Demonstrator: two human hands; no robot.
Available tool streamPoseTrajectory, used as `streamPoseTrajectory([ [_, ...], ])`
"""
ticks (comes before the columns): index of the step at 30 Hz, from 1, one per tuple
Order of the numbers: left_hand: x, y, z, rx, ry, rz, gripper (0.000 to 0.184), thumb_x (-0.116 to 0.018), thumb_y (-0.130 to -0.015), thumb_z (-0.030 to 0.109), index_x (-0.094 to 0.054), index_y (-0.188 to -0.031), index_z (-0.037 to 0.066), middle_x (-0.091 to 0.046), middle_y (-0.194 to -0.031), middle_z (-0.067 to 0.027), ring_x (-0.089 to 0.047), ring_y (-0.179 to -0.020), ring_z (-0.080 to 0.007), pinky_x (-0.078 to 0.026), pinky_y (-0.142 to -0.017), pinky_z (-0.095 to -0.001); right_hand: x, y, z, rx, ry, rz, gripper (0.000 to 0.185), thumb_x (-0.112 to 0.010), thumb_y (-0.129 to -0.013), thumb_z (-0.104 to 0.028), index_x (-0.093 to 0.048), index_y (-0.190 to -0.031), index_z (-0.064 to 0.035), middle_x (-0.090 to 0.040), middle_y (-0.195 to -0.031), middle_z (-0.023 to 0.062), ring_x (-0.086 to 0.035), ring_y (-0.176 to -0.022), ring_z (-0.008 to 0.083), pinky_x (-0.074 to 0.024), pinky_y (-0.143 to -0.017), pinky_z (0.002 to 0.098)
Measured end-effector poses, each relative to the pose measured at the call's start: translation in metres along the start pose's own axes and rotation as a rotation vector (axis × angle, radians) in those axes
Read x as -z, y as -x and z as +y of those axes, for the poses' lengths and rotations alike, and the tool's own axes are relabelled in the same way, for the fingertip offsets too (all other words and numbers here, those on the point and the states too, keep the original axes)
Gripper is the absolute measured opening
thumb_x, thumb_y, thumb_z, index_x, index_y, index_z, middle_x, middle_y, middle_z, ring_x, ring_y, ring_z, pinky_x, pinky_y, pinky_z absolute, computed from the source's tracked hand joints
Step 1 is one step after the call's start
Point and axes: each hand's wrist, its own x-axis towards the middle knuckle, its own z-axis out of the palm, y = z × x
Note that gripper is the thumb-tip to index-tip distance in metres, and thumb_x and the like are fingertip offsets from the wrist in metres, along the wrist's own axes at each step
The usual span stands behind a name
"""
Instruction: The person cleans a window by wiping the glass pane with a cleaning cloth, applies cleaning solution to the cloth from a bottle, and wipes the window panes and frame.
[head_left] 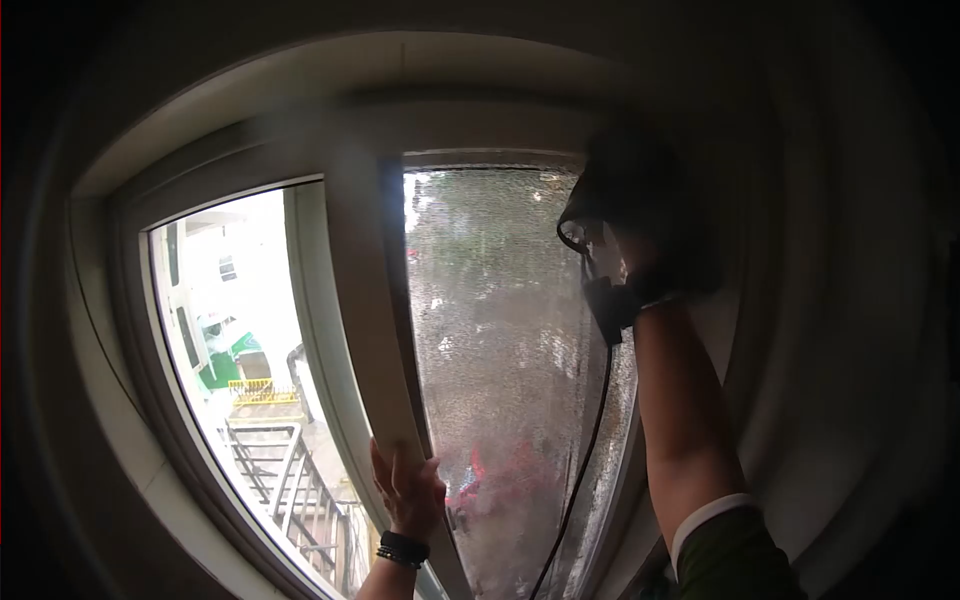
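Note:
Low in the middle, my left hand [408, 495] is against the upright bar of the window frame [375, 330], its fingers around the bar's edges. A dark band and a beaded bracelet are on that wrist. Up at the right, my right hand [640, 255] is raised and mostly lost in shadow, closed on a dark corded device [635, 180] with a loop at its left side. The device's kind cannot be made out. From it a black cable [595, 440] hangs down in front of the wet, streaky window pane [500, 330].
Left of the bar is a clearer window opening [230, 300], with a yellow barrier [262, 391], metal railings [285, 470] and a pale building outside. A deep window surround [110, 400] curves around the left side. The right side is very dark.

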Motion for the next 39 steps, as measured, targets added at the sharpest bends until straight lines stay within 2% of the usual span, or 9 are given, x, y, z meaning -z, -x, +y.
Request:
streamPoseTrajectory([
  [15, 0.002, -0.001, -0.003, -0.011, 0.013, -0.038, 0.033, -0.068, -0.07, 0.015, -0.061, -0.102, 0.021, -0.037, -0.14, -0.0117, -0.025, -0.135, -0.0473, -0.03, -0.103, -0.0598, -0.069, -0.053, -0.163, -0.152, -0.478, -0.1, 0.013, -0.054, -0.093, -0.018, -0.053, -0.102, -0.0081, -0.057, -0.096, 0.0053, -0.056, -0.086, 0.0147, -0.0481, -0.074, 0.0293],
  [17, 0.007, -0.004, 0.0, -0.012, 0.01, -0.034, 0.033, -0.066, -0.07, 0.007, -0.061, -0.099, 0.021, -0.034, -0.142, -0.0122, -0.027, -0.134, -0.0473, -0.031, -0.104, -0.0575, -0.065, -0.052, -0.158, -0.218, -0.629, -0.118, 0.015, -0.054, -0.093, -0.018, -0.053, -0.104, -0.0078, -0.057, -0.098, 0.0057, -0.056, -0.088, 0.0152, -0.0479, -0.075, 0.0296],
  [18, -0.001, 0.002, -0.004, -0.014, -0.021, -0.039, 0.03, -0.069, -0.071, 0.02, -0.063, -0.1, 0.021, -0.038, -0.14, -0.0104, -0.025, -0.135, -0.0453, -0.03, -0.103, -0.0604, -0.062, -0.048, -0.154, -0.249, -0.71, -0.126, 0.016, -0.054, -0.093, -0.018, -0.052, -0.105, -0.0077, -0.057, -0.098, 0.0059, -0.056, -0.088, 0.0154, -0.0479, -0.076, 0.0298],
  [25, 0.002, -0.003, -0.005, -0.032, 0.033, -0.019, 0.025, -0.07, -0.074, 0.019, -0.065, -0.099, 0.02, -0.036, -0.143, -0.0087, -0.028, -0.133, -0.0444, -0.033, -0.101, -0.0575, -0.027, 0.042, -0.17, -0.475, -1.586, -0.312, 0.021, -0.054, -0.093, -0.019, -0.05, -0.11, -0.0068, -0.055, -0.104, 0.0074, -0.055, -0.093, 0.017, -0.0474, -0.08, 0.0311],
  [29, 0.021, -0.008, -0.009, -0.061, 0.054, -0.106, 0.034, -0.068, -0.077, 0.021, -0.06, -0.111, 0.02, -0.031, -0.145, -0.0124, -0.022, -0.138, -0.0405, -0.025, -0.106, -0.0598, -0.009, 0.04, -0.196, -0.49, -1.941, -0.348, 0.024, -0.054, -0.093, -0.019, -0.049, -0.113, -0.0062, -0.055, -0.107, 0.0083, -0.055, -0.096, 0.0179, -0.0472, -0.082, 0.0318],
  [32, 0.074, 0.0, -0.027, -0.095, 0.183, -0.24, 0.037, -0.068, -0.081, 0.025, -0.059, -0.116, 0.017, -0.039, -0.139, -0.0125, -0.035, -0.132, -0.0339, -0.029, -0.104, -0.0544, -0.003, 0.03, -0.219, -0.473, -2.112, -0.358, 0.027, -0.054, -0.093, -0.02, -0.048, -0.115, -0.0058, -0.054, -0.109, 0.0089, -0.055, -0.098, 0.0186, -0.047, -0.083, 0.0323],
  [35, 0.128, 0.002, -0.064, 0.237, 0.324, -0.189, 0.037, -0.065, -0.085, 0.024, -0.057, -0.119, 0.012, -0.053, -0.123, -0.0125, -0.05, -0.116, -0.0292, -0.037, -0.097, -0.0453, 0.001, 0.024, -0.237, -0.466, -2.179, -0.369, 0.029, -0.054, -0.093, -0.02, -0.047, -0.117, -0.0054, -0.054, -0.111, 0.0096, -0.054, -0.1, 0.0193, -0.0468, -0.085, 0.0328],
  [37, 0.167, -0.027, -0.096, 0.435, 0.361, 0.004, 0.031, -0.062, -0.088, 0.02, -0.058, -0.117, 0.01, -0.061, -0.099, -0.0079, -0.057, -0.091, -0.0248, -0.044, -0.083, -0.0377, 0.003, 0.025, -0.244, -0.453, -2.237, -0.37, 0.031, -0.054, -0.093, -0.021, -0.047, -0.119, -0.0052, -0.053, -0.113, 0.01, -0.054, -0.102, 0.0197, -0.0466, -0.086, 0.0332],
  [39, 0.217, -0.071, -0.126, 0.58, 0.418, 0.161, 0.028, -0.058, -0.091, 0.015, -0.058, -0.117, 0.008, -0.061, -0.089, -0.0049, -0.057, -0.083, -0.0164, -0.045, -0.078, -0.0306, 0.005, 0.024, -0.25, -0.445, -2.269, -0.375, 0.032, -0.054, -0.093, -0.021, -0.046, -0.12, -0.0049, -0.053, -0.114, 0.0104, -0.054, -0.103, 0.0202, -0.0465, -0.087, 0.0335],
])
